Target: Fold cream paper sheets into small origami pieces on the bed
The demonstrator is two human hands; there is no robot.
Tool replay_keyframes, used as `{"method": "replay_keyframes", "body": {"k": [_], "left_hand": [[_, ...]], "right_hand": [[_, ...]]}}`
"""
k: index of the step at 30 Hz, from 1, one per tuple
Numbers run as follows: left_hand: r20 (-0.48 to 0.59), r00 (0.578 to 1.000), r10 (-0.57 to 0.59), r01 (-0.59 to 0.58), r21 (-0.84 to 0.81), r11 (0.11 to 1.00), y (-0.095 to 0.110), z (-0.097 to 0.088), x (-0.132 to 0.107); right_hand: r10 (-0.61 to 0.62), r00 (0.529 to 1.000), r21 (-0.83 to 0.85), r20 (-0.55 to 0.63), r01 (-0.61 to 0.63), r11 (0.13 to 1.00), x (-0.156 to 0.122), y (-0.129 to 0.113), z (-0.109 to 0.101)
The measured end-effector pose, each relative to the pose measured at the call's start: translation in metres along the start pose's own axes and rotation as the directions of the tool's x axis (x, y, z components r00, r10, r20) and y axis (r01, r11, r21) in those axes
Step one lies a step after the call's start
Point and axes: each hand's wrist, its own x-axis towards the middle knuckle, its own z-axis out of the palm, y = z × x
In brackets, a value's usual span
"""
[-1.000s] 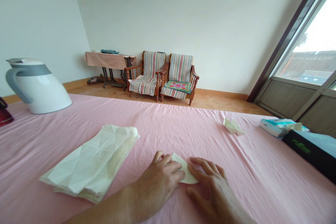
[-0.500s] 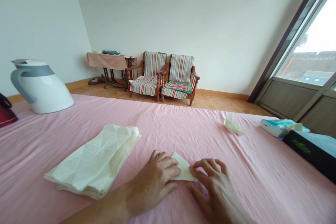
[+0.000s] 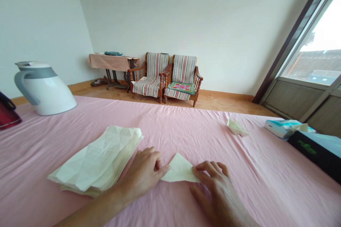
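Observation:
A small piece of cream paper [image 3: 179, 169], folded to a triangle with its point away from me, lies flat between my hands. My left hand [image 3: 146, 168] has its fingers curled in, and its thumb presses on the paper's left corner. At the right corner, my right hand [image 3: 214, 186] holds the paper down with bent fingertips, its thumb lower and apart. To the left lies a thick stack of creased cream paper sheets [image 3: 98, 159], near my left forearm. A folded paper piece [image 3: 236, 127] sits farther off to the right.
A pink cloth [image 3: 170, 124] with wrinkles covers the table. A white and grey jug [image 3: 52, 92] stands at the far left beside a dark red object [image 3: 7, 113]. On the right are a tissue pack [image 3: 282, 127] and a black box [image 3: 311, 152]. Two chairs [image 3: 165, 78] stand beyond.
My left hand has slid left off the paper's middle to its left corner, and its fingers have curled in. More of the triangle shows. The right hand stays nearly in place.

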Motion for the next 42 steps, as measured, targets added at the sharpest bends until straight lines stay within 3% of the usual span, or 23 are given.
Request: {"method": "replay_keyframes", "body": {"k": [7,11,16,25,33,42], "left_hand": [[0.03,0.997,-0.065,0.069,-0.137,0.988,0.006,-0.003,-0.005],[-0.027,0.997,-0.066,0.058,-0.236,0.97,-0.003,0.003,-0.002],[-0.055,0.997,-0.045,0.031,-0.241,0.97,-0.009,0.006,0.003],[-0.05,0.993,-0.108,0.091,-0.264,0.96,0.007,0.001,-0.004],[-0.154,0.984,0.088,-0.105,-0.104,0.989,0.001,0.008,-0.009],[-0.064,0.972,0.228,-0.23,-0.026,0.973,0.0,0.0,-0.007]], "right_hand": [[0.003,1.0,-0.003,0.016,-0.003,1.0,0.001,-0.004,-0.002],[0.027,0.999,-0.01,0.033,-0.027,1.0,0.0,-0.003,0.002],[0.02,0.999,-0.02,0.046,-0.019,1.0,-0.002,-0.001,0.008],[0.001,1.0,-0.035,0.023,-0.001,0.999,-0.005,0.001,0.011],[-0.001,1.0,-0.034,-0.01,0.001,0.999,-0.003,-0.003,0.01],[0.012,0.999,-0.008,0.039,-0.011,1.0,-0.004,0.002,0.009]]}}
